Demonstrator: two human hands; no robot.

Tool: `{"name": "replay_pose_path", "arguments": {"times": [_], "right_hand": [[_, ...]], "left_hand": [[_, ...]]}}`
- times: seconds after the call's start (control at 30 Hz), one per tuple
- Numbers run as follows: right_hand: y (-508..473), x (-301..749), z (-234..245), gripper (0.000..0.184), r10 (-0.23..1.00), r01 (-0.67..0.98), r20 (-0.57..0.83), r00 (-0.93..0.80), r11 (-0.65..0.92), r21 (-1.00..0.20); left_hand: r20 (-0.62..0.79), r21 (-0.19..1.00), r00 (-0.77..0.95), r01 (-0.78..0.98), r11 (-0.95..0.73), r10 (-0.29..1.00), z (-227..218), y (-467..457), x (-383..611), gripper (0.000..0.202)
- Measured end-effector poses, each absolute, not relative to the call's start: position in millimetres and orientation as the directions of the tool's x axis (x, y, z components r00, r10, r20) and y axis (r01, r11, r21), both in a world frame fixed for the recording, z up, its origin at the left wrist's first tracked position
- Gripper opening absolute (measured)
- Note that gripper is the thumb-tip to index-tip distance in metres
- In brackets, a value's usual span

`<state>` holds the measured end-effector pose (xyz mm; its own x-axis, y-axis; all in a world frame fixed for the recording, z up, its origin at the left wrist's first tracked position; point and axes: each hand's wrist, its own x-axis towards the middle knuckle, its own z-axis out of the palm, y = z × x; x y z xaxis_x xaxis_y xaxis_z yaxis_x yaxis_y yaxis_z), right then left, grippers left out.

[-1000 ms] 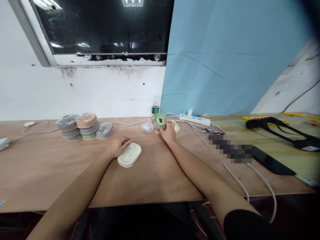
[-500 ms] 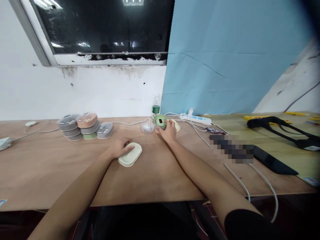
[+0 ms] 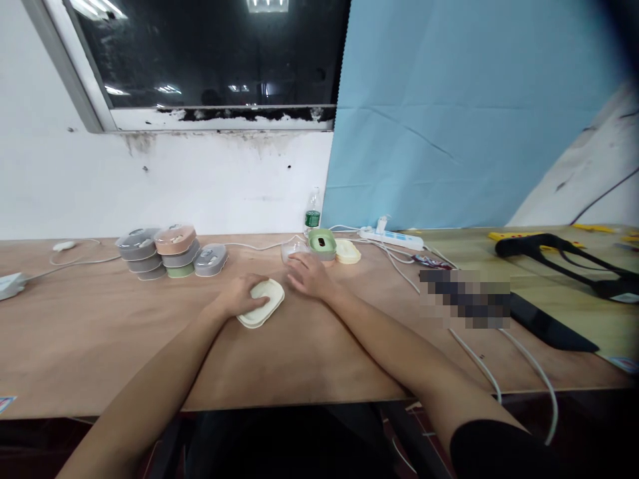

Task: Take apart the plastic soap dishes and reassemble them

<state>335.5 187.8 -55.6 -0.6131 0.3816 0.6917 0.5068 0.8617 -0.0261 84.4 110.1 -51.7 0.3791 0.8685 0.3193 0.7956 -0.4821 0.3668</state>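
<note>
My left hand (image 3: 244,297) grips the left side of a cream shallow rounded box (image 3: 262,311), with the thumb over its rim; the box sits on the table. Farther right, my right hand (image 3: 310,275) reaches out with its fingers apart and nothing seen in it. Its fingertips are in front of a clear plastic cover (image 3: 292,249) and partly hide it; whether they touch it I cannot tell. Just right of the cover stands a green box (image 3: 322,243) with a dark oblong opening, on top of a pinkish piece. A pale yellow box part (image 3: 348,252) lies beside that.
Stacked grey boxes (image 3: 138,245), a pink box (image 3: 176,238) and a single grey box (image 3: 210,260) stand at the left. A bottle (image 3: 313,211) is by the wall. Cables, a power strip (image 3: 392,237) and a black frame (image 3: 549,259) lie at the right.
My right hand has let go of the green box and moved left and nearer, in front of the clear cover. My left hand keeps its hold on the cream box.
</note>
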Motion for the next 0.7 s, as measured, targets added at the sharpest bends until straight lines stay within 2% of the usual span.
{"name": "replay_pose_path", "arguments": {"times": [0.13, 0.23, 0.33, 0.43, 0.6, 0.7], "right_hand": [[179, 322, -58, 0.035, 0.245, 0.384, 0.681, -0.69, 0.921, 0.057], [178, 322, -57, 0.038, 0.196, 0.328, 0.701, -0.686, 0.943, 0.058], [178, 326, -57, 0.046, 0.197, 0.315, 0.726, -0.659, 0.949, 0.028], [176, 326, -59, 0.061, 0.182, 0.295, 0.725, -0.664, 0.955, 0.03], [176, 319, -66, 0.053, 0.18, 0.321, 0.757, -0.628, 0.946, 0.042], [182, 321, -68, 0.046, 0.157, 0.309, 0.816, -0.556, 0.951, 0.027]], "left_hand": [[0.547, 0.235, 0.362, 0.799, -0.554, 0.755, -47, 109, 84, 0.045], [0.663, 0.091, 0.402, 0.794, -0.601, 0.632, -43, 107, 85, 0.037], [0.719, -0.068, 0.476, 0.774, -0.63, 0.507, -40, 104, 88, 0.031], [0.728, -0.176, 0.528, 0.761, -0.625, 0.438, -42, 104, 93, 0.034], [0.756, -0.186, 0.513, 0.764, -0.618, 0.407, -47, 105, 98, 0.057], [0.774, -0.124, 0.459, 0.785, -0.607, 0.436, -45, 106, 91, 0.078]]}}
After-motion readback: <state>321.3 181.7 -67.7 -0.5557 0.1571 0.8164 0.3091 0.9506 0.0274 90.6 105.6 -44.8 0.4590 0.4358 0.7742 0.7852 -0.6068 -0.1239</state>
